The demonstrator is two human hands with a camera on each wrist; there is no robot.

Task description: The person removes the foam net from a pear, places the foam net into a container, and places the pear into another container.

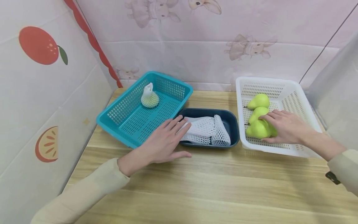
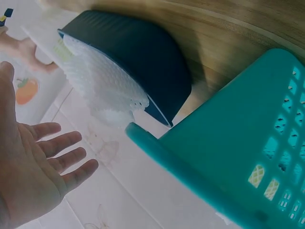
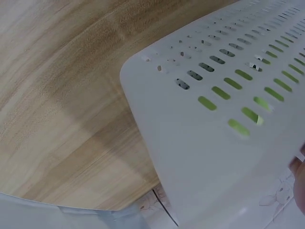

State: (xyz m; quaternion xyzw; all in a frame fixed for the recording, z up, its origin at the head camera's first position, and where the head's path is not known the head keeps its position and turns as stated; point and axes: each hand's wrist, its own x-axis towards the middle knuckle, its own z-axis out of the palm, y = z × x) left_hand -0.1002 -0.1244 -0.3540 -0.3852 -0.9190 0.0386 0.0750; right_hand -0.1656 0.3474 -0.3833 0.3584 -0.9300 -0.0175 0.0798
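Observation:
My left hand (image 1: 165, 140) hovers over the left end of a dark blue bin (image 1: 234, 124), fingers spread and holding nothing. White foam fruit nets (image 1: 202, 127) fill that bin; the left wrist view shows the hand (image 2: 43, 167) beside them, palm exposed. On the right, my right hand (image 1: 288, 127) reaches into a white basket (image 1: 297, 152). Its fingers and thumb curl round a green pear (image 1: 272, 130), mostly hidden by the hand. More green pears (image 1: 258, 101) lie to its left in the basket. The right wrist view catches only part of a finger (image 3: 299, 183).
A teal basket (image 1: 114, 132) stands at the left, tilted toward the bin, with one pear in a foam net (image 1: 150, 99) inside. All three containers rest on a wooden table (image 1: 212, 186). Printed cloth walls (image 1: 195, 62) rise behind and on both sides.

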